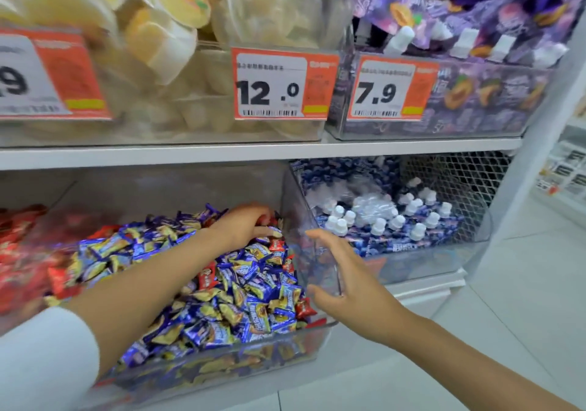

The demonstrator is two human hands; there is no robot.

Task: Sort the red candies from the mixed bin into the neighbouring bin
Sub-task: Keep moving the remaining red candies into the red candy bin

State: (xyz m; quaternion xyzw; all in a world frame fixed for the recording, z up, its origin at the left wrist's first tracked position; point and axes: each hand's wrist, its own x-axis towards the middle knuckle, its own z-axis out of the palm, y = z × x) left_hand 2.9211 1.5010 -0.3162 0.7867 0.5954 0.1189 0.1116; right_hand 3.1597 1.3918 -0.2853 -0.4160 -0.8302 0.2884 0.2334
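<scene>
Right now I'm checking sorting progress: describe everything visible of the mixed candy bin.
The mixed bin is a clear plastic tub on the lower shelf, heaped with blue candies and scattered red candies. The left hand reaches into its back right corner, pinching a red candy; the right hand spreads beside its right wall.

One left hand [245, 225], one right hand [344, 279], three price tags [269, 84], two shelves [253, 152].
</scene>
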